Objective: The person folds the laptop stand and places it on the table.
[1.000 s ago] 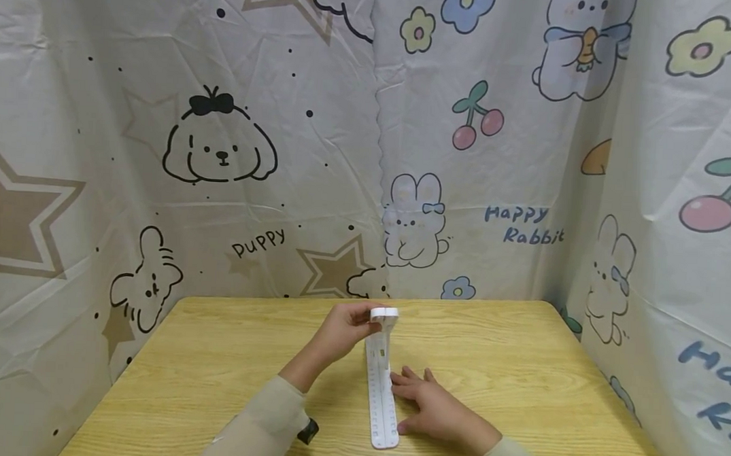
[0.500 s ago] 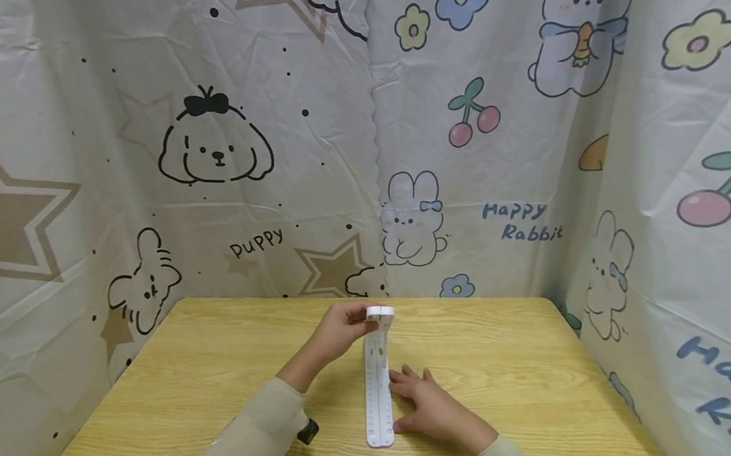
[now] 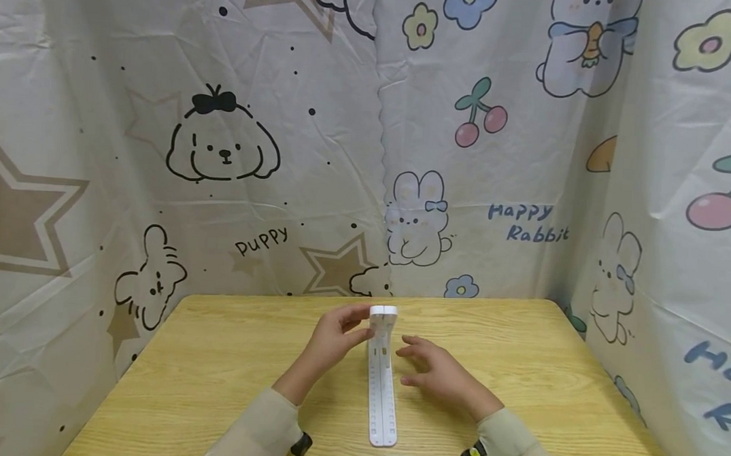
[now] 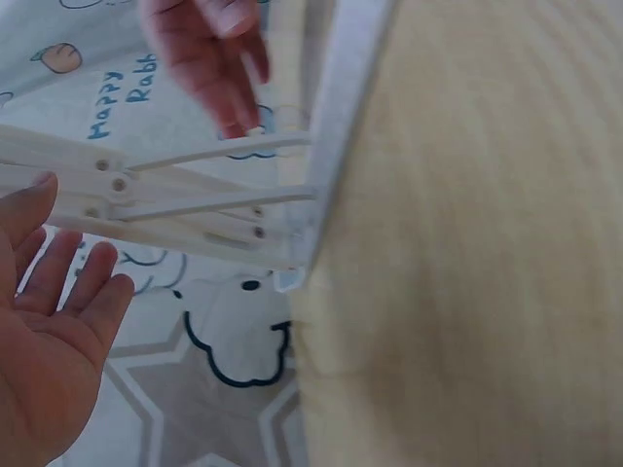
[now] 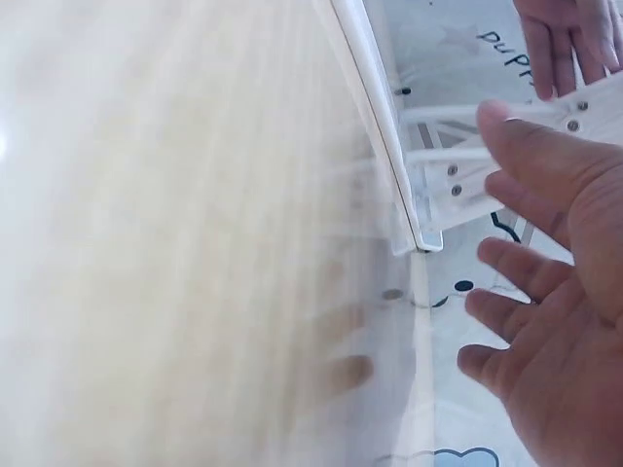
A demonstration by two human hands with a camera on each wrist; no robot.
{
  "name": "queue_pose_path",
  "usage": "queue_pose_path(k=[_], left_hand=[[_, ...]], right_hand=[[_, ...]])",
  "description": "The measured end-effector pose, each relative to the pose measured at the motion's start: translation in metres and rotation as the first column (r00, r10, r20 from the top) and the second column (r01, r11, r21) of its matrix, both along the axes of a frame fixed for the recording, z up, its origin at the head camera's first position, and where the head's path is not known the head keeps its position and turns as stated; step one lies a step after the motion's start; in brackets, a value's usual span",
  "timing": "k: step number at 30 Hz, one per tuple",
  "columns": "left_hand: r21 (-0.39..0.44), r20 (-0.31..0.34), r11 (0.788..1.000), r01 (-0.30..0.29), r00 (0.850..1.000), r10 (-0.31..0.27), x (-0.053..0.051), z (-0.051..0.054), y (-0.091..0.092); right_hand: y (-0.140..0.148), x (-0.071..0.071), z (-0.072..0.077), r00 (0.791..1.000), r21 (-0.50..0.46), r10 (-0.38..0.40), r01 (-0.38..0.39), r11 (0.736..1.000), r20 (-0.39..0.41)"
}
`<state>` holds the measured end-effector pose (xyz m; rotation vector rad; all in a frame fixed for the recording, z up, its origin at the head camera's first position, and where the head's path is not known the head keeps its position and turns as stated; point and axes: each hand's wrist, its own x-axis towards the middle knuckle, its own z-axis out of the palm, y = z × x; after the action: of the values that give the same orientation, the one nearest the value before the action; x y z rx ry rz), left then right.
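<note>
A white folding stand (image 3: pixel 384 412) stands on the table, its long narrow base pointing toward me. Its upright part (image 3: pixel 383 315) rises at the far end, braced by thin struts (image 4: pixel 219 207) in the left wrist view. My left hand (image 3: pixel 334 335) is at the upright's left side, with thumb and fingers spread. The thumb overlaps the upright in the left wrist view; whether it touches is unclear. To the right of the stand, my right hand (image 3: pixel 441 374) hovers with fingers spread and loosely bent, holding nothing. A gap separates it from the stand in the head view.
The wooden table (image 3: pixel 244 345) has printed curtains (image 3: pixel 320 151) behind it and at both sides. Black wrist devices show under the left sleeve (image 3: pixel 265 421) and the right sleeve (image 3: pixel 518 442).
My right hand has lifted off the base's right side and moved farther away along the stand. The left hand's fingers have loosened at the upright. The stand stays in place.
</note>
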<state>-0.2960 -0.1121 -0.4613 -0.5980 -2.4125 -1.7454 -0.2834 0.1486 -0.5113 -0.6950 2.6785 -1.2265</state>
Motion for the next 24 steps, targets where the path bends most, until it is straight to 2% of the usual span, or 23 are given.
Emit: queue_pose_path(k=[7,11,19,24], left_hand=[[-0.048,0.028,0.996,-0.073,0.997,0.075,0.0,-0.017,-0.008],[-0.15,0.044,0.984,-0.093,0.994,0.1,-0.003,-0.027,-0.009],[-0.294,0.088,0.955,-0.049,0.993,0.078,-0.004,-0.034,-0.001],[-0.388,0.112,0.921,0.024,0.994,0.021,-0.013,-0.041,0.003]], right_hand=[[-0.007,-0.025,-0.004,0.999,-0.036,-0.017,0.016,0.999,-0.041],[-0.011,-0.033,-0.007,1.0,-0.05,-0.004,0.003,0.999,-0.022],[-0.015,-0.042,-0.011,0.999,-0.063,0.048,-0.047,0.997,0.025],[-0.017,-0.045,-0.013,0.998,-0.058,0.054,-0.052,0.997,0.043]])
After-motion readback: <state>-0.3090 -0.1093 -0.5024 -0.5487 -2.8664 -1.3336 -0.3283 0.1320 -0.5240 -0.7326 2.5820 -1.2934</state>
